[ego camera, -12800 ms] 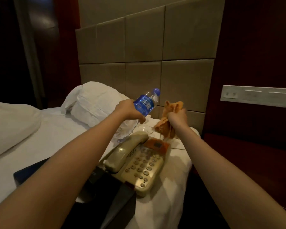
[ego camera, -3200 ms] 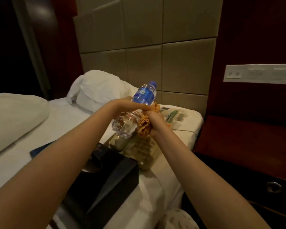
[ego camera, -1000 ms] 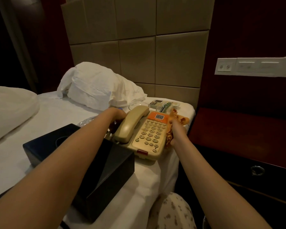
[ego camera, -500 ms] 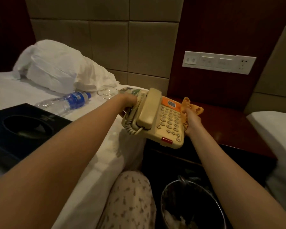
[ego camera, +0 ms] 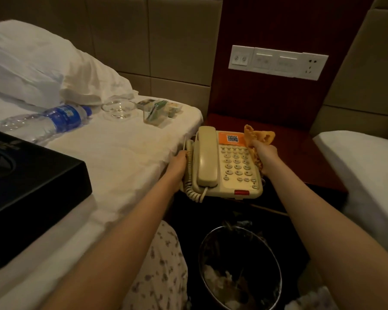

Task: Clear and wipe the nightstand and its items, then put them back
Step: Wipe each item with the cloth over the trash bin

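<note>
telephone (ego camera: pixel 224 163): glossy plastic | nightstand (ego camera: pixel 300 144): polished wood | cloth (ego camera: pixel 257 139): rough

Some seconds ago our left grip (ego camera: pixel 177 163) held the water bottle (ego camera: pixel 47 121) while our right grip (ego camera: pixel 266 156) rubbed it with the cloth (ego camera: pixel 259 136). Now the bottle lies on its side on the bed (ego camera: pixel 126 153), at ten o'clock from the telephone (ego camera: pixel 230 166), free of both grips. The telephone has left the sheet. We have carried it between both grips toward three o'clock, to the front left corner of the dark red surface (ego camera: pixel 300 153). It sits more level than half a second ago. The cloth came along, pressed at the phone's three o'clock edge.
</note>
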Demonstrator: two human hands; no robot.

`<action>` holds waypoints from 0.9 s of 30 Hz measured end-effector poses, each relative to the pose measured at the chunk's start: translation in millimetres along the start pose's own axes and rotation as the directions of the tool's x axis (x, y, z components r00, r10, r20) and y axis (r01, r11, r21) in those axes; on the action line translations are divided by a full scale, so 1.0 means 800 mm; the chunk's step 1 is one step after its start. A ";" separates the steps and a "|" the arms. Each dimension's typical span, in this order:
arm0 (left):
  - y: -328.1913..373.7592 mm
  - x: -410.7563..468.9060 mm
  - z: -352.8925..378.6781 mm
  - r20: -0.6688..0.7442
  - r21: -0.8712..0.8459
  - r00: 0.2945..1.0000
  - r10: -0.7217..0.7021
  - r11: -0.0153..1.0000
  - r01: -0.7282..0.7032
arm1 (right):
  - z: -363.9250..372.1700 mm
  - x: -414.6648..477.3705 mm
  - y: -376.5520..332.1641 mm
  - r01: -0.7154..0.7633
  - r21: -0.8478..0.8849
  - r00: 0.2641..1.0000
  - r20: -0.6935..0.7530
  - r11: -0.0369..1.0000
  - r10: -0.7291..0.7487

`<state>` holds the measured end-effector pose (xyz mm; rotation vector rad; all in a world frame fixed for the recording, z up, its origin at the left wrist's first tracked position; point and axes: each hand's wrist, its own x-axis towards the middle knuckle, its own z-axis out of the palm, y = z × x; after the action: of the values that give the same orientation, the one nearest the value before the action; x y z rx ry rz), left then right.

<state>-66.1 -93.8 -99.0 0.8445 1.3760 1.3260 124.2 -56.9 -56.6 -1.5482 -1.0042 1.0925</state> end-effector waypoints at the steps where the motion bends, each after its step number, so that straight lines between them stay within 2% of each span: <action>1: -0.001 -0.003 0.001 0.020 -0.058 1.000 0.003 0.998 -0.002 | 0.000 0.004 0.001 0.005 -0.009 1.000 0.000 1.000 -0.005; 5: -0.014 -0.005 0.002 0.108 -0.246 0.994 -0.029 0.968 0.055 | -0.001 0.019 -0.001 0.046 -0.179 0.999 -0.006 0.983 -0.048; 8: -0.021 0.001 0.005 0.096 -0.293 0.995 -0.026 0.955 0.053 | 0.001 0.021 -0.007 0.098 -0.322 0.995 0.016 0.942 -0.098; 12: -0.023 0.007 0.003 0.065 -0.326 0.997 -0.040 0.944 0.059 | 0.008 0.029 -0.013 0.185 -0.520 0.980 0.037 0.834 -0.194; 14: -0.023 0.009 0.004 0.060 -0.330 0.997 -0.042 0.942 0.059 | 0.019 0.031 -0.021 0.273 -0.585 0.948 0.027 0.764 -0.317; 17: -0.024 0.012 0.005 0.062 -0.345 0.997 -0.051 0.936 0.069 | 0.049 0.029 -0.039 0.420 -0.574 0.872 0.041 0.703 -0.488; 19: -0.026 0.014 0.005 0.081 -0.366 0.994 -0.066 0.926 0.092 | 0.078 0.025 -0.051 0.529 -0.584 0.811 0.137 0.615 -0.568; 21: -0.026 0.014 0.005 0.091 -0.387 0.992 -0.088 0.914 0.117 | 0.104 0.026 -0.055 0.602 -0.640 0.759 0.275 0.477 -0.590; 23: -0.027 0.016 0.006 0.094 -0.396 0.992 -0.087 0.911 0.117 | 0.120 0.031 -0.052 0.615 -0.688 0.746 0.348 0.386 -0.568; 25: -0.028 0.016 0.006 0.099 -0.408 0.992 -0.083 0.905 0.117 | 0.124 0.031 -0.049 0.623 -0.674 0.748 0.363 0.398 -0.556; 27: -0.027 0.016 0.006 0.105 -0.421 0.991 -0.089 0.898 0.125 | 0.117 0.023 -0.046 0.663 -0.646 0.719 0.406 0.379 -0.565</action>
<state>-61.2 -83.5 -122.3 0.5097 0.9954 1.4186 35.6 -9.3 -36.9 -1.4675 -2.1246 0.1600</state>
